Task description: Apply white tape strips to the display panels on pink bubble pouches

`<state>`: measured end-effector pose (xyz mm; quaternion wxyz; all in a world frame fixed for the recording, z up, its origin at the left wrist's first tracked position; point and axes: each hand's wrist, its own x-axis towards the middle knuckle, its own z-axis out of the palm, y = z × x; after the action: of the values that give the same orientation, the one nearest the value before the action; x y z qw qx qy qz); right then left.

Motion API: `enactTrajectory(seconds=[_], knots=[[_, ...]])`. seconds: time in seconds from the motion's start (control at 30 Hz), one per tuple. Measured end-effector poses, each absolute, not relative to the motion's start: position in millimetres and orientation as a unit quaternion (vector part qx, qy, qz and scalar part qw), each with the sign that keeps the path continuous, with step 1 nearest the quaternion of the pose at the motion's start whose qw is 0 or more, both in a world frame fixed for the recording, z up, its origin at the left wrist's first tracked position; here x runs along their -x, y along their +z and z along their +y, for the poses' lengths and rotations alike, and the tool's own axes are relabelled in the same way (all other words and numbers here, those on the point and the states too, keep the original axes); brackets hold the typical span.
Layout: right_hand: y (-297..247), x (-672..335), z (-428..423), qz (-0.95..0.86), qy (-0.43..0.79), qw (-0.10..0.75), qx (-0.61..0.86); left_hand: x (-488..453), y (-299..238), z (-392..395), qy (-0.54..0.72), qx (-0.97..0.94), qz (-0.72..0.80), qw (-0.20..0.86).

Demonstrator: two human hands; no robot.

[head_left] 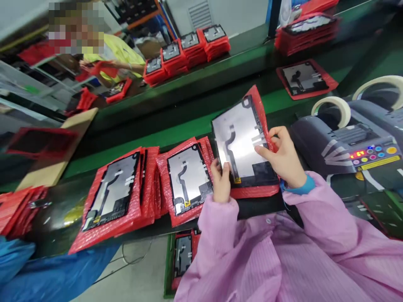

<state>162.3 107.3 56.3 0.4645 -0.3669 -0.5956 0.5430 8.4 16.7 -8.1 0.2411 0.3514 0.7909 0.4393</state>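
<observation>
A tablet display panel (pixel 244 134), silver-backed with a dark flex cable, lies tilted on a red bubble-wrap bag (pixel 260 105) in front of me. My left hand (pixel 221 180) grips its lower left edge between thumb and fingers. At the right edge, my right hand (pixel 283 157) is closed on the panel and bag together, its thumb over the silver back. Just left of my left hand, a similar panel (pixel 190 178) rests on a stack of red bags. Farther left stands another stack with a panel (pixel 115 188) on top.
Tape dispensers (pixel 343 142) with tape rolls (pixel 341 107) stand at right. Several stacked panels (pixel 189 42) line the far ledge beyond the green belt (pixel 176 136). A co-worker in yellow (pixel 122 50) works across. A blue sleeve (pixel 15 256) shows at left, a green crate (pixel 169 268) below.
</observation>
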Motion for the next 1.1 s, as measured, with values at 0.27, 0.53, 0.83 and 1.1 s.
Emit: enactTrajectory(seconds=[0.27, 0.53, 0.83, 1.1], knots=[[73, -101, 74, -0.594, 0.689, 0.362, 0.202, 64, 74, -85, 0.679, -0.24, 0.649, 0.244], [15, -68, 67, -0.695, 0.597, 0.276, 0.289, 126, 13, -93, 0.486, -0.219, 0.817, 0.22], [-14, -181, 92, -0.752, 0.514, 0.258, 0.321, 88, 61, -27, 0.228, -0.517, 0.825, 0.013], [-44, -230, 118, -0.703, 0.432, 0.396, 0.403, -41, 42, 327, 0.135, -0.594, 0.765, 0.21]])
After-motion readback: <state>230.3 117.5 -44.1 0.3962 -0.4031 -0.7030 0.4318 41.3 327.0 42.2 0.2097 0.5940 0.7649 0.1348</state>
